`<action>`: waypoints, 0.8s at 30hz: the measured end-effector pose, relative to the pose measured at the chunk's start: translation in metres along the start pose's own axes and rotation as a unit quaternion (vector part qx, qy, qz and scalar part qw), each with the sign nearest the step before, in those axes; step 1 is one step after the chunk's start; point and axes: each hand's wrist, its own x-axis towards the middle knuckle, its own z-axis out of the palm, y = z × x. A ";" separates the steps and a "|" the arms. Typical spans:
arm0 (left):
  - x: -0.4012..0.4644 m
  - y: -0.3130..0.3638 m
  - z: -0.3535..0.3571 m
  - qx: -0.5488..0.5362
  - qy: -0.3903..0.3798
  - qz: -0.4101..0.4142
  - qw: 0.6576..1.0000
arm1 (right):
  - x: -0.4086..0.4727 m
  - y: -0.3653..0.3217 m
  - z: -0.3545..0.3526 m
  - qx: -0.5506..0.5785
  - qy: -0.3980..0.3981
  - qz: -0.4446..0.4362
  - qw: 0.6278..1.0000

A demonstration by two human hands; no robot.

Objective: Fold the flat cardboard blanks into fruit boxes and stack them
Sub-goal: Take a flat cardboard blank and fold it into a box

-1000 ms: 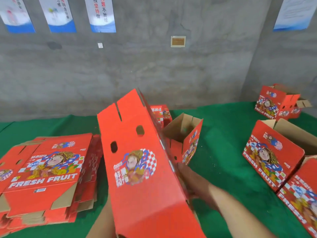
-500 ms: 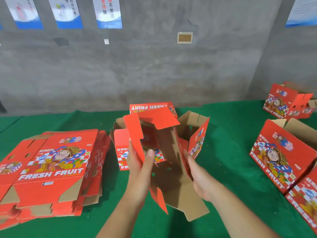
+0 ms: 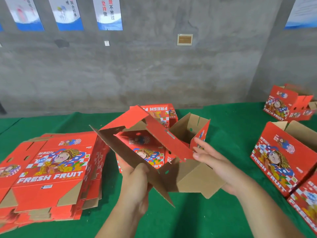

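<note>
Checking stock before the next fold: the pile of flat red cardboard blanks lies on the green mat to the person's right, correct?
Wrong side. The head view shows the pile of flat red cardboard blanks on the green mat to the person's left; folded red boxes stand on the right.

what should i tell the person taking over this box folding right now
Left hand: grips a brown flap of the half-opened box held above the green table.
Right hand: fingers straight, pressing on the box's right side by a red flap.
Flat blanks: a stack on the left of the table.
Done: several folded boxes stand on the right, more behind the held one.
Left: fold in and lock this box's flaps, set it with the others, then work through the stack of blanks.
</note>
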 end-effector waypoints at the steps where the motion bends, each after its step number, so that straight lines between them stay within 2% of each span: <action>1: -0.002 0.000 0.002 -0.017 0.000 0.001 1.000 | -0.002 -0.001 -0.001 0.032 0.009 0.001 0.999; 3: -0.006 0.003 0.007 -0.038 0.006 -0.008 0.999 | -0.007 0.000 0.000 0.213 -0.002 -0.015 0.977; 4: -0.005 0.003 0.008 -0.047 0.016 -0.017 0.999 | -0.011 0.000 0.001 0.330 -0.006 -0.036 0.943; 5: -0.004 0.004 0.009 -0.059 0.030 -0.027 0.997 | -0.016 0.002 0.004 0.394 -0.008 -0.066 0.917; 6: -0.005 0.006 0.011 -0.074 0.044 -0.037 0.996 | -0.019 0.001 0.012 0.405 -0.008 -0.096 0.909; 7: -0.007 0.007 0.013 -0.091 0.054 -0.045 0.993 | -0.025 0.004 0.020 0.371 -0.002 -0.129 0.920; 10: -0.017 0.002 0.024 -0.124 0.032 -0.063 0.990 | -0.032 0.018 0.051 0.153 0.014 -0.211 0.965; 11: -0.021 -0.003 0.028 -0.123 0.009 -0.062 0.990 | -0.034 0.027 0.058 0.092 0.025 -0.233 0.968; 13: -0.027 -0.011 0.034 -0.116 -0.038 -0.054 0.991 | -0.039 0.040 0.063 0.066 0.073 -0.253 0.962; 14: -0.029 -0.013 0.035 -0.109 -0.059 -0.052 0.991 | -0.038 0.040 0.060 0.086 0.108 -0.246 0.959; 16: -0.031 -0.014 0.035 -0.106 -0.086 -0.062 0.989 | -0.029 0.039 0.048 0.090 0.165 -0.180 0.966; 19: -0.027 -0.026 0.030 -0.129 -0.064 -0.126 0.982 | -0.017 0.044 0.034 -0.046 0.144 -0.089 0.985; 22: -0.019 -0.047 0.014 -0.134 -0.056 -0.179 0.973 | -0.005 0.058 0.027 -0.117 0.175 -0.086 0.974; 24: -0.008 -0.059 -0.006 -0.088 -0.011 -0.179 0.980 | -0.003 0.067 0.022 -0.144 0.164 -0.066 0.974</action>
